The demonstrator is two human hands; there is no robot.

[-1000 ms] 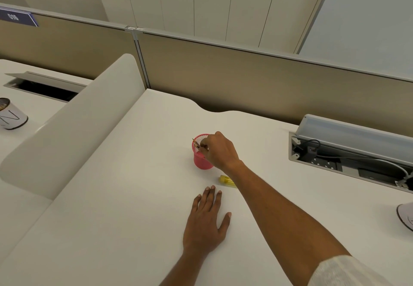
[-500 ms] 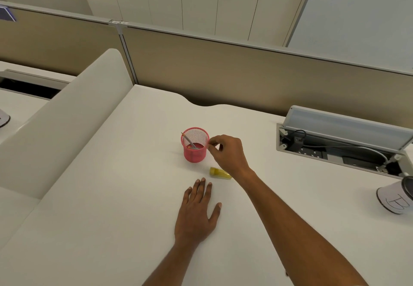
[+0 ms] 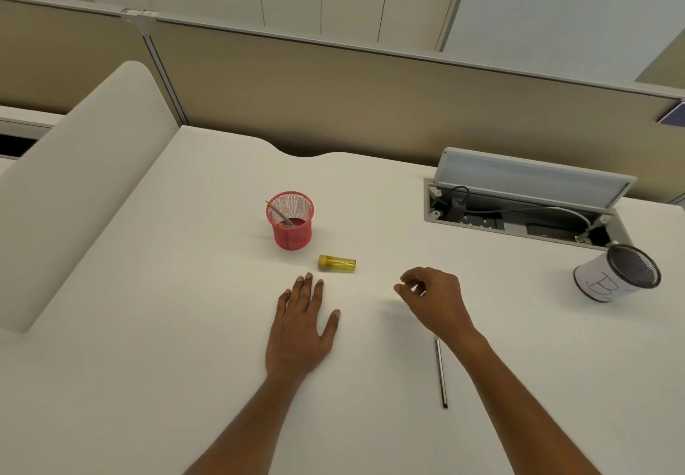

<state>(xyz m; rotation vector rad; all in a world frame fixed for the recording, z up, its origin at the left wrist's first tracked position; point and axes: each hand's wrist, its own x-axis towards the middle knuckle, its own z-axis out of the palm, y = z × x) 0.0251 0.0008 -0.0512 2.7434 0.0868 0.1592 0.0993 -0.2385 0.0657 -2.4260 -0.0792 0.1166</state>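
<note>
A red mesh pen cup (image 3: 293, 228) stands upright on the white desk (image 3: 166, 326), with a grey pencil (image 3: 278, 212) leaning inside it. A small yellow transparent tube (image 3: 337, 263) lies on its side just in front of the cup. My left hand (image 3: 302, 326) rests flat on the desk, fingers straight, fingertips a little short of the tube. My right hand (image 3: 433, 298) hovers to the right of the tube, fingers loosely curled, holding nothing. A dark pencil (image 3: 441, 372) lies on the desk beside my right forearm.
A white cup with a black mesh rim (image 3: 617, 278) stands at the right. An open cable tray (image 3: 519, 211) with wires is sunk into the desk behind it. A beige partition (image 3: 333, 96) runs along the back; a white divider (image 3: 85, 163) rises on the left.
My right hand let go of the pencil in the red cup and drew back to the right, empty. My left hand stayed flat. The view tilted down and right.
</note>
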